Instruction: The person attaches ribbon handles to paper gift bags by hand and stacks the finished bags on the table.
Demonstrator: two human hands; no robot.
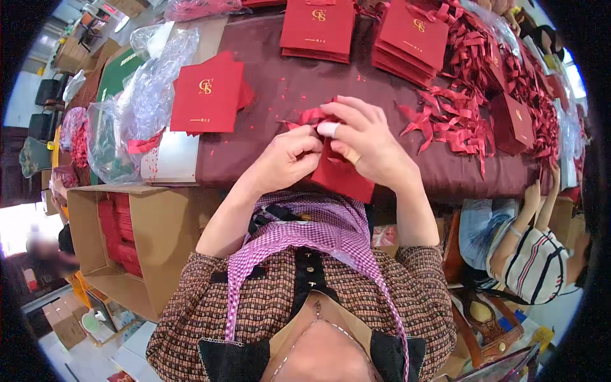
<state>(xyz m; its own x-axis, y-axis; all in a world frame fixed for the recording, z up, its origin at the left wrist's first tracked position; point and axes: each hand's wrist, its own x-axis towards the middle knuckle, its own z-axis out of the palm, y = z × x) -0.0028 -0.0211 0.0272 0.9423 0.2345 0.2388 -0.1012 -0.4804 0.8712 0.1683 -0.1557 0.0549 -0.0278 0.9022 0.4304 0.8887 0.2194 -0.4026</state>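
Note:
A flat red paper bag (pixel 344 179) is held upright-tilted in front of me at the table's near edge. A red ribbon (pixel 312 116) loops at its upper end. My left hand (pixel 287 157) is closed, with thumb and fingers pinched at the ribbon beside the bag's edge. My right hand (pixel 370 141) reaches over the bag from the right, its fingers bent around the top and the thumb near the paper. White and yellowish coverings wrap two of its digits. The exact spot where the fingertips meet the ribbon is partly hidden.
Red bags with gold lettering lie in a fanned pile (pixel 205 95), a back stack (pixel 317 28) and a right stack (pixel 410 41). Loose red ribbons (pixel 452 121) spread at right. Clear plastic (pixel 156 83) lies left. An open carton (pixel 143 242) stands below; a person in stripes (pixel 531 264) sits right.

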